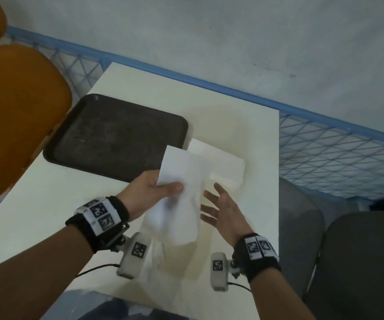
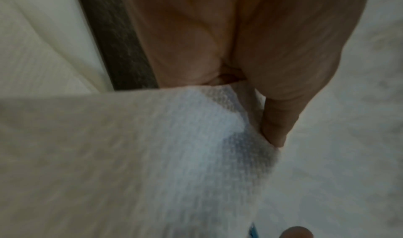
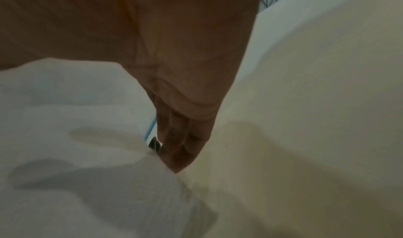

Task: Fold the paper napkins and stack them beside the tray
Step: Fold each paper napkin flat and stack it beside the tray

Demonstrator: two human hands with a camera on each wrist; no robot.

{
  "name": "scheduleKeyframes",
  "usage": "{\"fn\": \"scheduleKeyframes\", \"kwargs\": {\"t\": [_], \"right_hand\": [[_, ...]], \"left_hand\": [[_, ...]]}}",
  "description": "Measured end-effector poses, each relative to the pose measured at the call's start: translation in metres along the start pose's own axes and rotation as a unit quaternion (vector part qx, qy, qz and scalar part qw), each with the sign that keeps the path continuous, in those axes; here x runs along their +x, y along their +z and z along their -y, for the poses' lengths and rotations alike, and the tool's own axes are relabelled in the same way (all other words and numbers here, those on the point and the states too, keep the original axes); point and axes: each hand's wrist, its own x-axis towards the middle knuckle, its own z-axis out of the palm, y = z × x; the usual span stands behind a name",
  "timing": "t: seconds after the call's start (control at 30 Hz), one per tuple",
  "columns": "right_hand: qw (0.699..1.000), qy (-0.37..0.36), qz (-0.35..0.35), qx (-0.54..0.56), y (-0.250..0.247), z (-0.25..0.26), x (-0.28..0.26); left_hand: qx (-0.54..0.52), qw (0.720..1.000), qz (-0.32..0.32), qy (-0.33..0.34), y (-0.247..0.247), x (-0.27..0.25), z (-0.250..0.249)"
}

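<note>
My left hand (image 1: 161, 185) pinches a white paper napkin (image 1: 181, 197) between thumb and fingers and holds it above the table; the sheet hangs blurred. The left wrist view shows that napkin (image 2: 152, 155) draped under my thumb (image 2: 277, 124). My right hand (image 1: 221, 209) hovers just right of the napkin with fingers spread and straight, holding nothing; its fingers (image 3: 183, 147) show beside the white sheet (image 3: 76, 138) in the right wrist view. A folded white napkin (image 1: 218, 162) lies flat on the table beside the right edge of the dark brown tray (image 1: 117, 135).
The cream table (image 1: 244, 116) ends close on the right, where grey chairs (image 1: 359, 262) stand. Orange chairs (image 1: 13, 112) crowd the left side by the tray. A blue mesh railing (image 1: 336, 153) runs behind the table.
</note>
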Motion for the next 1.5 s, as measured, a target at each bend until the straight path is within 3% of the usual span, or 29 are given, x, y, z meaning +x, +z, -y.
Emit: {"fn": "scheduleKeyframes", "kwargs": {"t": [0.17, 0.37, 0.47, 0.57, 0.67, 0.77, 0.9, 1.07, 1.2, 1.3, 1.37, 1.43, 1.5], "right_hand": [[0.999, -0.046, -0.014, 0.019, 0.035, -0.011, -0.021], [0.988, -0.106, -0.092, -0.057, 0.035, -0.019, -0.055], [0.978, -0.154, -0.113, -0.089, 0.037, -0.016, -0.071], [0.981, -0.174, -0.085, -0.03, 0.032, -0.009, -0.085], [0.985, -0.158, -0.054, 0.045, 0.029, -0.005, -0.099], [0.984, -0.148, -0.1, 0.0, 0.024, -0.013, -0.1], [0.967, -0.144, -0.175, -0.12, 0.006, -0.029, -0.095], [0.931, -0.098, -0.227, -0.269, -0.014, -0.039, -0.084], [0.883, -0.04, -0.229, -0.407, -0.026, -0.052, -0.063], [0.791, -0.066, -0.218, -0.568, -0.024, -0.071, -0.05], [0.721, -0.065, -0.165, -0.67, -0.011, -0.086, -0.046], [0.685, -0.042, -0.095, -0.721, 0.009, -0.101, -0.046], [0.667, -0.045, -0.061, -0.742, 0.021, -0.115, -0.047]], "left_hand": [[-0.015, 1.0, 0.007, 0.001, -0.019, -0.014, 0.0], [0.029, 0.992, 0.113, -0.046, -0.058, -0.033, 0.014], [0.039, 0.994, 0.096, -0.034, -0.063, -0.04, 0.016], [0.049, 0.996, 0.07, 0.014, -0.06, -0.044, 0.013], [0.076, 0.994, 0.06, 0.058, -0.052, -0.045, 0.01], [0.119, 0.988, 0.055, 0.078, -0.046, -0.039, 0.012], [0.305, 0.946, 0.071, 0.08, -0.045, -0.027, 0.025], [0.446, 0.885, 0.125, 0.046, -0.034, -0.014, 0.054], [0.503, 0.857, 0.106, 0.042, 0.0, -0.005, 0.085], [0.602, 0.777, 0.161, 0.088, 0.036, -0.007, 0.109], [0.649, 0.735, 0.169, 0.095, 0.052, -0.011, 0.123], [0.663, 0.729, 0.15, 0.084, 0.059, -0.013, 0.132], [0.671, 0.724, 0.137, 0.082, 0.062, -0.015, 0.135]]}}
